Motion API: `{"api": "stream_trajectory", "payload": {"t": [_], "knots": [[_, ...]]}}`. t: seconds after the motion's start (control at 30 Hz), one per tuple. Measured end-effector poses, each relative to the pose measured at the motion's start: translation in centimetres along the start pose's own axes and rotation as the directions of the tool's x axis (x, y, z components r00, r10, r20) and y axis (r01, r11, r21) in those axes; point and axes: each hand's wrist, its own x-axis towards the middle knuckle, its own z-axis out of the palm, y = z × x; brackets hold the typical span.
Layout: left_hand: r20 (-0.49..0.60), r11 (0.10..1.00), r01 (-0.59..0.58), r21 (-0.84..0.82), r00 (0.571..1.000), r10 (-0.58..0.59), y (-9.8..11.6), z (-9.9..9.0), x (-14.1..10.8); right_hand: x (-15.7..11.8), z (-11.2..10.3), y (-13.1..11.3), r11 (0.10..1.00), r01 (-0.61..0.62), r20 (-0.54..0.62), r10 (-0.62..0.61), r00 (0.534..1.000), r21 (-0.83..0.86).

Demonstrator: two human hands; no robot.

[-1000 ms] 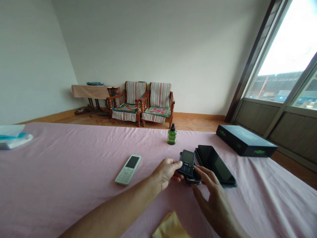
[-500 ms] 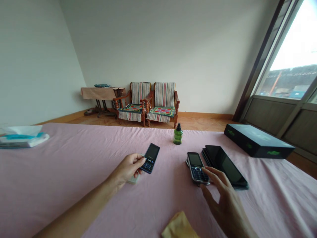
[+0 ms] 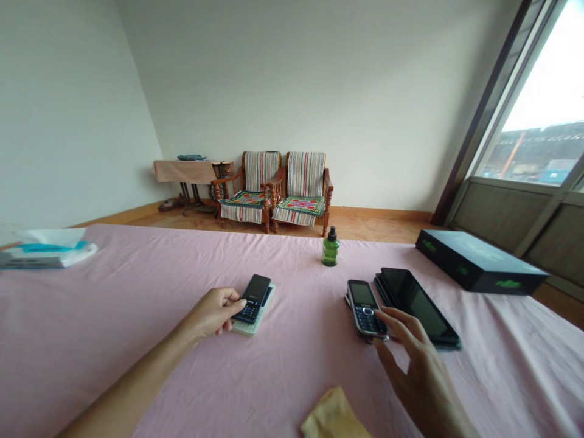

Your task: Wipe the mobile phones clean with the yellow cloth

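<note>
A dark keypad phone (image 3: 252,299) is pinched by its lower left side between the thumb and fingers of my left hand (image 3: 218,311). Beneath it, a pale, whitish-green flat thing (image 3: 253,326) lies on the cloth, mostly covered. On the right, a black keypad phone with a silver rim (image 3: 366,308) rests on another thin item that barely shows. My right hand (image 3: 413,359) is at that phone's lower right corner, fingers apart, fingertips at its edge. Right beside it lies a black tablet (image 3: 422,307) on top of other flat dark slabs.
The pink cloth (image 3: 182,261) spreads over the whole surface. A green spray bottle (image 3: 331,248) stands at the far edge, and a black box (image 3: 479,261) lies at the far right. A tissue pack (image 3: 50,250) is far left, a yellow cloth (image 3: 335,417) near me. Two chairs stand beyond.
My left hand has moved the dark keypad phone left and slightly down, over the pale flat thing. The right hand and the phone beside it have hardly moved.
</note>
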Motion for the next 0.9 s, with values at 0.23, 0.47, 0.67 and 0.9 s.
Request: {"api": "stream_trajectory", "payload": {"t": [0.23, 0.47, 0.67, 0.9], "knots": [[-0.156, 0.926, -0.205, 0.317, 0.952, 0.264, 0.0, 1.8, -0.4, 0.0, 0.0, 0.1, 1.000, -0.011, 0.007, 0.011, 1.000, -0.010], [-0.193, 0.827, -0.246, 0.506, 0.902, 0.386, 0.1, 4.5, -1.3, 0.0, 0.0, 0.0, 1.000, -0.012, 0.010, 0.012, 1.000, -0.011], [-0.179, 0.742, -0.217, 0.634, 0.892, 0.414, 1.0, 4.6, -3.1, 0.0, 0.0, 0.1, 1.000, -0.005, 0.006, 0.005, 1.000, -0.015], [-0.135, 0.587, -0.096, 0.804, 0.931, 0.338, 3.1, 4.4, -4.3, 0.0, -0.1, 0.1, 0.999, 0.011, 0.013, -0.011, 1.000, -0.031]]}}
